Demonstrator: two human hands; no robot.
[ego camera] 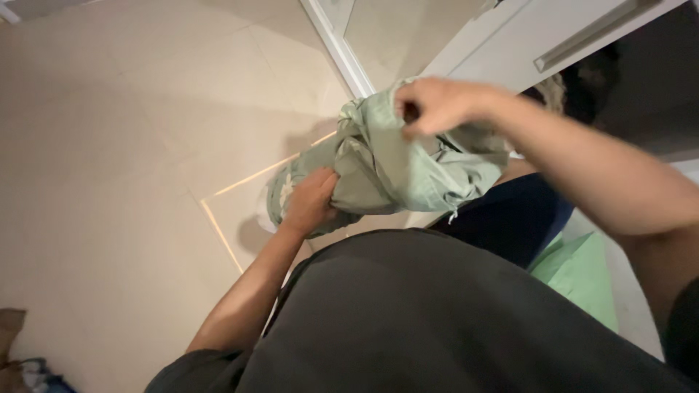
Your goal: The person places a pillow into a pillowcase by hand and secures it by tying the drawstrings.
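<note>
Sage crumpled cotton garment (397, 164) bunched between left hand (309, 200), right hand (437, 104).

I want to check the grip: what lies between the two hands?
In the head view, only the bunched pale green garment spans from left hand to right hand.

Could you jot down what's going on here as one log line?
left hand: grips lower end of bunched pale green cloth garment | right hand: pinches its top edge | garment: held above beige tiled floor
</note>
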